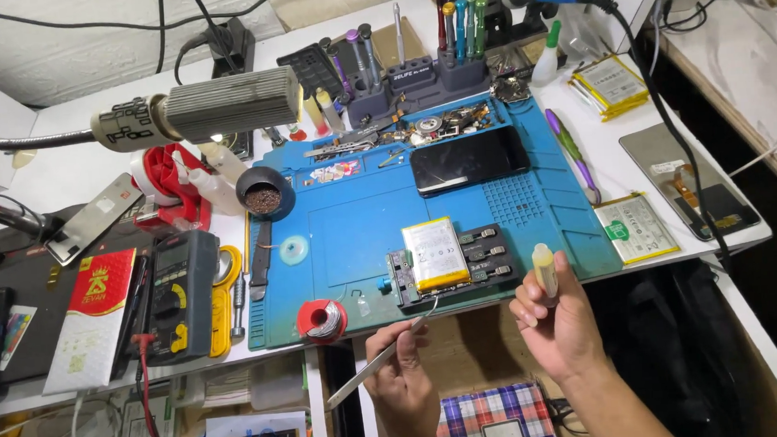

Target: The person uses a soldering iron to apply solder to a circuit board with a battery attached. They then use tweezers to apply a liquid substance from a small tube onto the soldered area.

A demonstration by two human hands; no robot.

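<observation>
My left hand point(403, 382) grips a thin metal pry tool point(380, 363) whose tip points up toward the front edge of an opened phone point(455, 268). That phone lies on the blue work mat point(354, 229) with a yellow-edged battery point(435, 253) on it. My right hand point(558, 320) holds a small pale yellow bottle point(544, 270) upright, just right of the opened phone and over the mat's front right corner. A second phone with a dark screen point(468, 159) lies farther back on the mat.
A tool stand with screwdrivers point(450, 42) sits behind the mat. A solder spool point(323, 320) and a black cup point(264, 191) are on the mat's left side. A multimeter point(180, 296) lies left of it. Spare batteries point(634, 228) and a soldering iron cable point(668, 142) are on the right.
</observation>
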